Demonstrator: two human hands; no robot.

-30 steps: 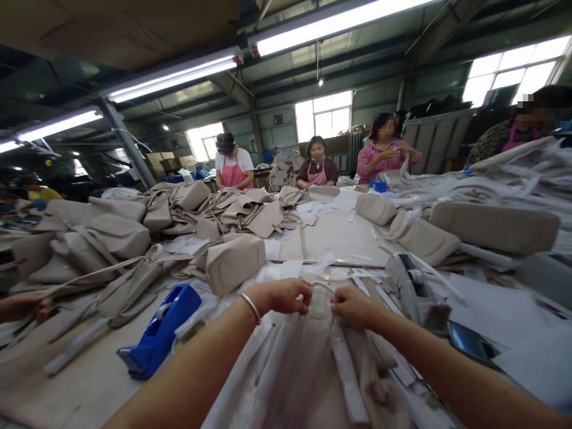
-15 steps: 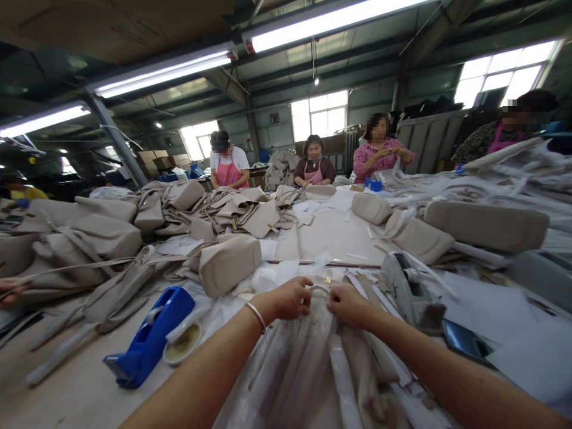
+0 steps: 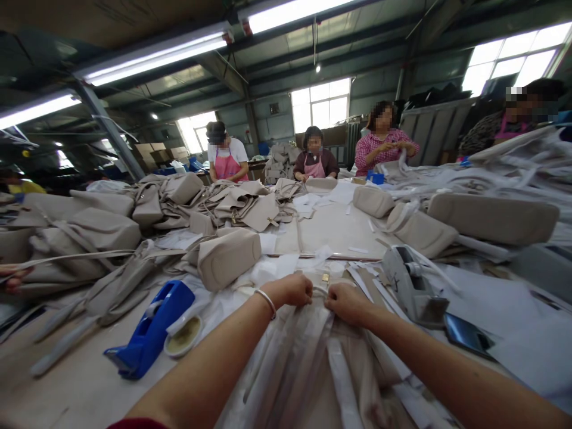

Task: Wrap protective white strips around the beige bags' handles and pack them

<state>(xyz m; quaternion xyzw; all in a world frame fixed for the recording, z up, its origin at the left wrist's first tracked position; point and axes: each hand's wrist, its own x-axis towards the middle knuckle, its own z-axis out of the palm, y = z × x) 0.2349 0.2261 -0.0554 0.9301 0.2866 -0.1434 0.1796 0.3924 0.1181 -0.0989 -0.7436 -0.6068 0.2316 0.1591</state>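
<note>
My left hand [image 3: 295,290], a bangle on its wrist, is closed with fingers pinched on a pale curved strap [image 3: 320,291]. Close beside it, my right hand [image 3: 345,302] grips the other end of the same strap. A small gold metal piece [image 3: 326,277] shows just beyond the strap. Below my hands, translucent plastic wrapping [image 3: 286,357] hangs toward me over beige bag material [image 3: 357,363]. My fingertips partly hide where the strap meets the wrapping.
A blue tape dispenser [image 3: 149,333] and a small white dish [image 3: 184,335] are left. At right lie a grey tape dispenser [image 3: 413,286] and a phone [image 3: 468,335]. Beige bags [image 3: 230,256] are heaped around. Several co-workers sit or stand across; another person's hand [image 3: 15,279] holds a strap at far left.
My hands stay on the strap and have drawn slightly closer together. The left wrist has turned a little, and the camera view has shifted slightly.
</note>
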